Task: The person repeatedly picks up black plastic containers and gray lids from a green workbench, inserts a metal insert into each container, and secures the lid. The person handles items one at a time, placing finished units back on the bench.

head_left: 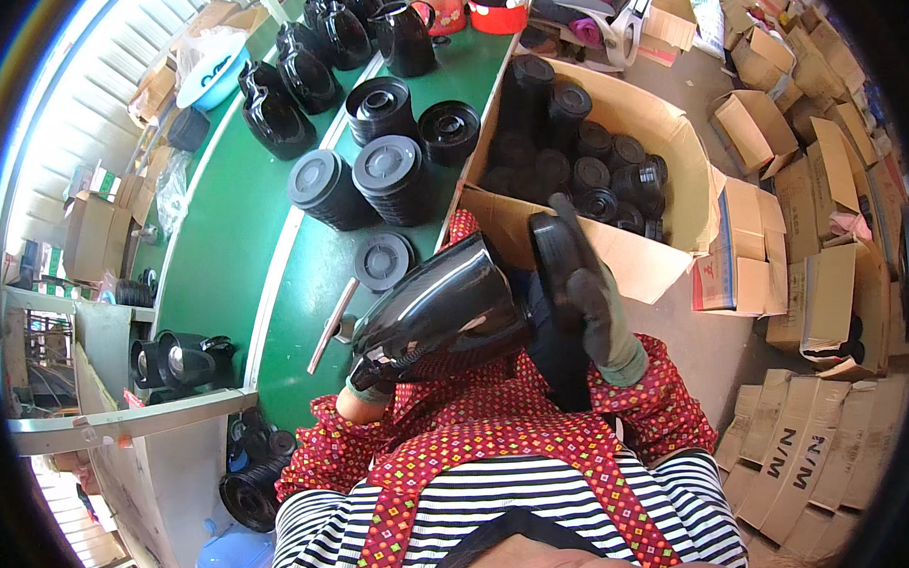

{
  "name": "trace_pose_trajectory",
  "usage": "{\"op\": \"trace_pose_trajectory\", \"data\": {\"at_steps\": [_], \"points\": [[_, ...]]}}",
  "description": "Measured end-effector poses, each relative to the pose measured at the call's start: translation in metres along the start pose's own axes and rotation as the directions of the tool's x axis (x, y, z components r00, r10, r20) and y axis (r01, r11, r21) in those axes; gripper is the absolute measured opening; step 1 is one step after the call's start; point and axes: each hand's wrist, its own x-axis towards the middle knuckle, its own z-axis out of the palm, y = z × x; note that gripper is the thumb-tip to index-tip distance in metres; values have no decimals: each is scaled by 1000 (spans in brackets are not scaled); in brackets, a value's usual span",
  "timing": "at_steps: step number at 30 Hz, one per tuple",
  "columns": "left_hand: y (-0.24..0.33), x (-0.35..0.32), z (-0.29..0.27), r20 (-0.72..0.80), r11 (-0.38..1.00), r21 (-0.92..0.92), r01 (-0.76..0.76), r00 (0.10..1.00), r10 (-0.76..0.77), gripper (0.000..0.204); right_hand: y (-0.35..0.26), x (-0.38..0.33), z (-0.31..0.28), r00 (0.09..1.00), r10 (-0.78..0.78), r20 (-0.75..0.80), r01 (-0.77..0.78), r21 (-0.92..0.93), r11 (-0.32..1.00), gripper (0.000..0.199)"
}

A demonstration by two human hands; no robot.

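One black kettle body (441,320) lies on its side at centre frame, its base toward your right hand (587,297), which presses a round black base disc (557,255) against it, fingers closed over the disc. Your left hand (370,387) grips its lower end from below. Just left runs the green conveyor's (233,242) pale edge; at upper right sits an open brown carton (649,127) of black discs, flattened boxes (811,452) beyond.

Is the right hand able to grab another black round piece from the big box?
Probably not right away. The right hand is gloved and already pressing a black disc against the jug body. The open cardboard box of black pieces sits just beyond, unblocked.
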Motion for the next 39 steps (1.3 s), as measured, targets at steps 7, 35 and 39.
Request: {"op": "trace_pose_trajectory", "data": {"at_steps": [7,35,39], "points": [[-5,-36,-8,6,996,-30,89,996,-89,55,12,5,10,973,-73,220,149,-355,923,92],[58,-29,23,95,209,945,-253,820,564,71,-10,13,3,923,-203,327,274,-189,943,82],[53,-28,16,29,246,954,-174,866,500,71,4,10,21,986,25,167,-46,127,991,80]]}}
